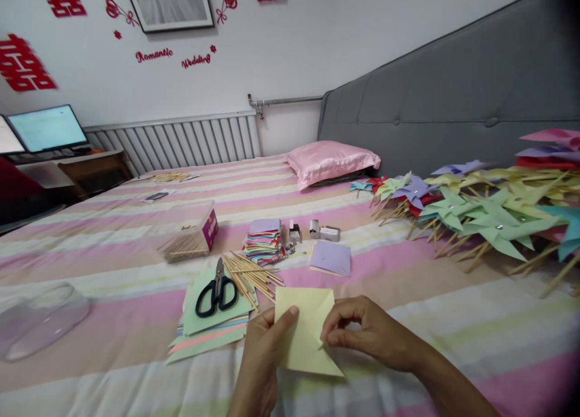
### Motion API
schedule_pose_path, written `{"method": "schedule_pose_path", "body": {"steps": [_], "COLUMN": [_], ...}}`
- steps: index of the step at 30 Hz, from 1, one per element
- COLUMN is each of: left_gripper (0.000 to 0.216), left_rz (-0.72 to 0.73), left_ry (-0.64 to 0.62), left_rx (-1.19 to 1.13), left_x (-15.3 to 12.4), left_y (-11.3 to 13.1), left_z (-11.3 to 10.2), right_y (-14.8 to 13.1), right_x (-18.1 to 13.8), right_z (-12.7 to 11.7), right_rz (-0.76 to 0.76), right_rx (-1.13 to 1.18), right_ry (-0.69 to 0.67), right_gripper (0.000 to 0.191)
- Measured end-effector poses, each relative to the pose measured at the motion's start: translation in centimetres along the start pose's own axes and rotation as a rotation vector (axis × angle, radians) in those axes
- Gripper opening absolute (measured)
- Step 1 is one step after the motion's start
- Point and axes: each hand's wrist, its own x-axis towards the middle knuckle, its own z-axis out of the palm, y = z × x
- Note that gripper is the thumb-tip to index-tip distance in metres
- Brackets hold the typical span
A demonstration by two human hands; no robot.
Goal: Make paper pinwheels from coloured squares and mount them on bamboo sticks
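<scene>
A pale yellow paper square [302,326] is held up above the bed between both hands. My left hand [268,338] grips its left edge, thumb on the front face. At the right edge my right hand [357,329] pinches the paper between thumb and fingers, where a cut or crease seems to show; the lower right corner sticks out as a point. Just left of the hands, black-handled scissors [218,293] lie on a stack of coloured paper [203,338]. Wooden sticks [254,275] are spread beside the scissors.
Behind the hands stand a pile of small coloured papers [264,242], small boxes [325,231] with metal pins, and purple paper [331,257]. A clear box of sticks [193,235] sits further left, with a clear lid [49,320] nearer. Finished paper pinwheels [471,211] heap at right.
</scene>
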Motion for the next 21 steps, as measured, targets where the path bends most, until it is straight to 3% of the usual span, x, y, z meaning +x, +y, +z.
{"method": "schedule_pose_path", "body": {"steps": [7, 21], "left_gripper": [0.038, 0.039], "left_rz": [-0.006, 0.017], "left_ry": [-0.031, -0.113], "left_rx": [-0.019, -0.089], "left_x": [0.0, -0.2], "left_y": [-0.2, -0.2], "left_z": [0.2, 0.3], "right_y": [0.6, 1.3], "right_x": [0.4, 0.8], "right_z": [0.7, 1.6], "right_rz": [0.035, 0.101], "right_rx": [0.045, 0.093], "right_ry": [0.072, 0.259], "right_gripper": [0.022, 0.017]}}
